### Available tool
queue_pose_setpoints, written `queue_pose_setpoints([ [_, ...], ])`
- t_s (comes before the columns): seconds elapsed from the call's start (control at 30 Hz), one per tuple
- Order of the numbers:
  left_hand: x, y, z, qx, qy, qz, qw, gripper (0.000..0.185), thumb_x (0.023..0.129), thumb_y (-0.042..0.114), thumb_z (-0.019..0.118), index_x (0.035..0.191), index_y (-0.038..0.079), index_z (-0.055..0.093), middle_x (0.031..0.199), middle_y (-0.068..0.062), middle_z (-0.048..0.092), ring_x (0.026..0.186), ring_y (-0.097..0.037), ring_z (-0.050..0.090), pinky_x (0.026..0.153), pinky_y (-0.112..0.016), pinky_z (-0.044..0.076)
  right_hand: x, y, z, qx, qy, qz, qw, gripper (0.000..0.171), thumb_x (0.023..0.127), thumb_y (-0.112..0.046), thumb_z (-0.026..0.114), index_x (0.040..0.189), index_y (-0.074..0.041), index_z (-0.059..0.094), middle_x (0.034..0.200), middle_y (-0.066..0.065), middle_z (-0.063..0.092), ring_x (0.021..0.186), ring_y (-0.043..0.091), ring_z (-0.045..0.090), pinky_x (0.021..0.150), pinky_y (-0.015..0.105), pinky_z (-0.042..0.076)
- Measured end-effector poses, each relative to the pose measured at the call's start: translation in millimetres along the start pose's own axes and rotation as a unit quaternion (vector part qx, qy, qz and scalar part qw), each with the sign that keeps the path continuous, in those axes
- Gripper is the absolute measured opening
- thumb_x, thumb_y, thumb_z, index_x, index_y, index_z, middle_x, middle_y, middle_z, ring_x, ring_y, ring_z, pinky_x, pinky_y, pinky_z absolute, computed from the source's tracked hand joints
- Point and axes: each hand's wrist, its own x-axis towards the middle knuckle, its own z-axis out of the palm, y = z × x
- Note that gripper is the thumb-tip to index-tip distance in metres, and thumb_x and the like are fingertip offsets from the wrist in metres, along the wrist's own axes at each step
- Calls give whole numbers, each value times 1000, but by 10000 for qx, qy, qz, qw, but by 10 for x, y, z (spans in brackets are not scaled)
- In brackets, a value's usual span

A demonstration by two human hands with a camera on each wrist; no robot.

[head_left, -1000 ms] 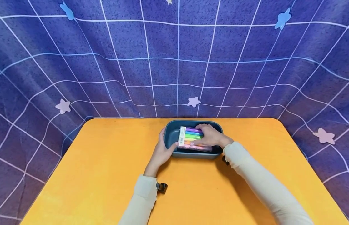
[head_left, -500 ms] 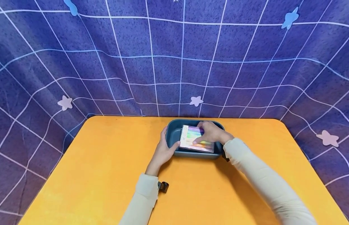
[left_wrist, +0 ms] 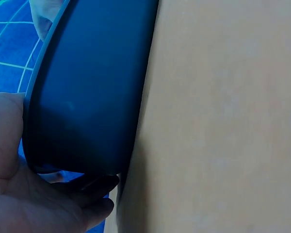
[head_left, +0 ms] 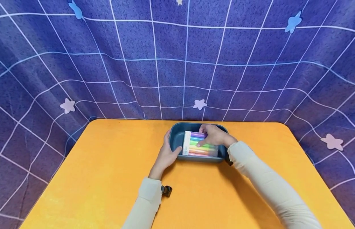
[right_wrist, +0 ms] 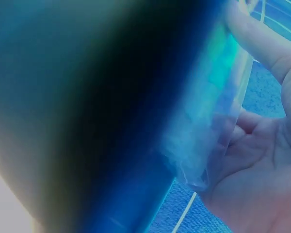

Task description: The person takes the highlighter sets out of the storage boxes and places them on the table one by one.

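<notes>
A dark blue-grey tub stands at the far middle of the orange table. Inside it lies a clear pack of coloured markers with a white label at its left end. My right hand grips the pack's right part, thumb on the near side and fingers over the top. My left hand holds the tub's left near corner, thumb on the rim. In the left wrist view the tub's wall curves against my palm. The blurred right wrist view shows the pack's clear wrap against my fingers.
A purple cloth with a white grid and paper stars hangs behind and round the table. Bare orange tabletop stretches to the left, right and near side of the tub. Both sleeves are cream.
My right hand has lowered the marker pack from a tilted position to lie flatter inside the tub. The left hand stays on the tub's corner.
</notes>
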Motion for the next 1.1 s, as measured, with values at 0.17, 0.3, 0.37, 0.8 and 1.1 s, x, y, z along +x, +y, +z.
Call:
queue_pose_setpoints([
  [0.17, -3, -8, 12, 16, -6, 28, 10000, 88, 96, 18, 64, 162, 22, 6, 169, -13, 22, 153, -39, 29, 123, -60, 26, -3, -19, -24, 157, -170, -6, 9997, 38, 74, -20, 89, 96, -9, 61, 77, -3, 55, 75, 13, 48, 73, 27, 42],
  [0.3, 1, -33, 20, 160, -27, 146, 9998, 88, 97, 19, 63, 163, 28, 5, 170, -8, 18, 155, -37, 26, 123, -60, 26, -10, -26, -34, 62, -280, -58, 9996, 33, 76, -22, 88, 98, -9, 69, 78, -3, 58, 75, 13, 49, 72, 26, 42],
  [0.37, 1, -33, 20, 203, -31, 183, 9996, 87, 98, 20, 62, 163, 30, 5, 171, -6, 17, 156, -36, 24, 123, -60, 25, -14, -26, -34, 9, -306, -84, 9995, 29, 76, -22, 88, 96, -9, 70, 77, -4, 57, 75, 12, 48, 70, 26, 42],
  [0.8, -3, -18, -3, 192, -17, 228, 9996, 85, 98, 21, 62, 163, 30, 7, 170, -8, 19, 156, -38, 24, 123, -62, 24, -43, 6, -9, 210, -556, -351, 9976, 30, 80, -16, 85, 82, -10, 55, 70, -5, 38, 70, 12, 40, 69, 27, 34],
  [1.1, 8, -34, -8, 229, -40, 200, 9995, 85, 99, 27, 63, 163, 25, 8, 169, -12, 22, 154, -39, 27, 122, -62, 26, -69, -18, -16, 93, -535, -421, 9976, 35, 81, -16, 83, 75, -10, 50, 68, -5, 32, 66, 11, 34, 66, 26, 31],
])
